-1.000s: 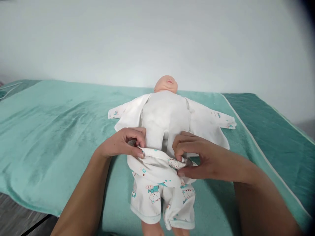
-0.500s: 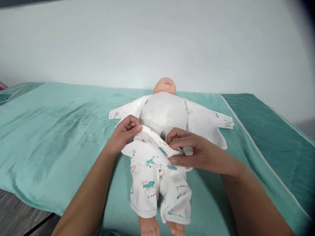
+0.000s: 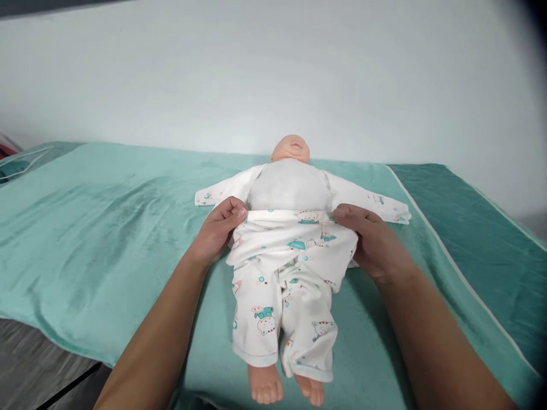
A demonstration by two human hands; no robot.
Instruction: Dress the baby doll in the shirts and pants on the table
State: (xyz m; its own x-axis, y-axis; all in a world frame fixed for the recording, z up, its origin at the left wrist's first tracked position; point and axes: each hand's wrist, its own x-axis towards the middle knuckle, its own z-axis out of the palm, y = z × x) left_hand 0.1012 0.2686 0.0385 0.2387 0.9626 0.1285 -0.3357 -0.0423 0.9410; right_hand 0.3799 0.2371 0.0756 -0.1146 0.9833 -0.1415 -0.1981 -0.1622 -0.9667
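A baby doll [image 3: 290, 149] lies on its back with its feet towards me. White printed baby trousers [image 3: 294, 242] cover its legs, and the bare toes stick out of the cuffs. My left hand [image 3: 220, 228] pinches the waistband at its left corner. At the right corner my right hand [image 3: 371, 236] pinches the same waistband, so it stretches straight across the doll's belly. A white long-sleeved baby top [image 3: 354, 196] is on the doll's spread arms and lies open at the front, baring the white torso [image 3: 290, 185]. The trousers hide the lower belly.
Under the doll lies a light green plush blanket [image 3: 106, 228], with a darker green part [image 3: 482, 245] at the right beyond a pale edge. A white wall [image 3: 273, 74] rises behind. Grey floor [image 3: 25, 364] shows at the lower left.
My right hand has moved up and outward to the waistband's right corner. The slanted, folded trouser top is now pulled up level across the belly. My left hand has kept its hold.
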